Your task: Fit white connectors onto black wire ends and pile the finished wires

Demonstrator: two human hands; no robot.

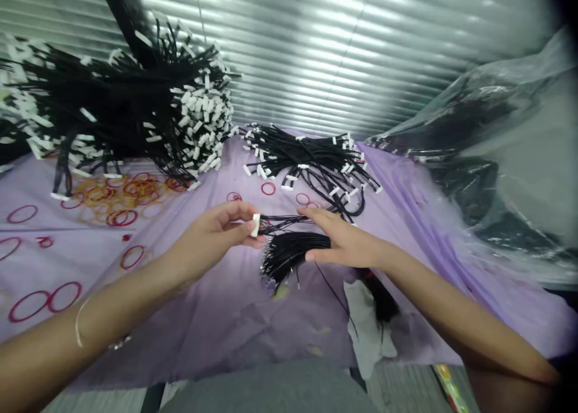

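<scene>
My left hand (230, 226) pinches a small white connector (256, 225) between thumb and fingers. From that connector thin black wires (284, 219) run to the right, under my other hand. My right hand (341, 238) is spread with fingers stretched out and thumb apart, lying over the wires and the end of a loose bundle of black wires (293, 250). Bare silvery tips show at the bundle's left end. Whether the right fingertips touch the wires is hard to make out.
Behind my hands lies a pile of black cables with white connectors (307, 154). A larger heap of such cables (121, 100) stands back left. Red and yellow rubber bands (130, 190) lie on the purple cloth (194, 304). Clear plastic bags (510, 160) are at right.
</scene>
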